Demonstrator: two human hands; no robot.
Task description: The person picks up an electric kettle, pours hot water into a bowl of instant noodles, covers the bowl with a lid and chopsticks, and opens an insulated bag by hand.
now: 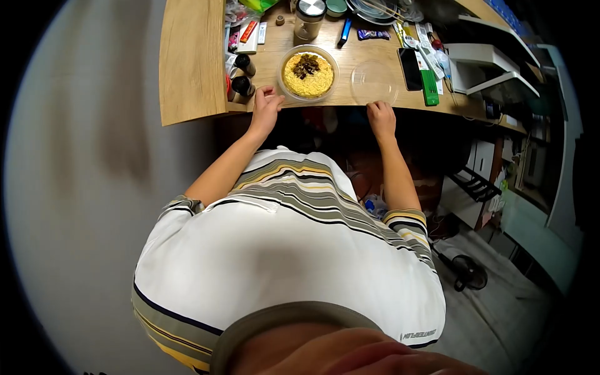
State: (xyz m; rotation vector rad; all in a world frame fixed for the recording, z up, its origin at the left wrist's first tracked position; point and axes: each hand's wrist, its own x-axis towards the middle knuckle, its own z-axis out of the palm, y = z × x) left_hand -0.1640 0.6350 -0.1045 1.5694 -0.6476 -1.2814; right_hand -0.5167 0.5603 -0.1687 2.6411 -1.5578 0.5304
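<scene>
A round clear plastic bowl (pixel 337 79) stands near the desk's front edge, filled with yellow crumbly food (pixel 317 86) topped by a dark brown heap (pixel 305 65). Beside its lower left side is my left hand (pixel 267 107), its fingers loosely bent and apart, with nothing visible in them. To the right of the bowl a clear, round plastic lid (pixel 374 81) lies on the desk. My right hand (pixel 380 119) is at the lid's near edge, fingers curled together over it; the fingertips are partly hidden.
Two dark-capped bottles (pixel 242 75) stand left of my left hand. Behind the bowl is a silver-lidded jar (pixel 309 19), with a blue stick-like item (pixel 345 31) and a purple wrapper (pixel 374 35). A black phone (pixel 410 69) and green box (pixel 429 87) lie right of the lid.
</scene>
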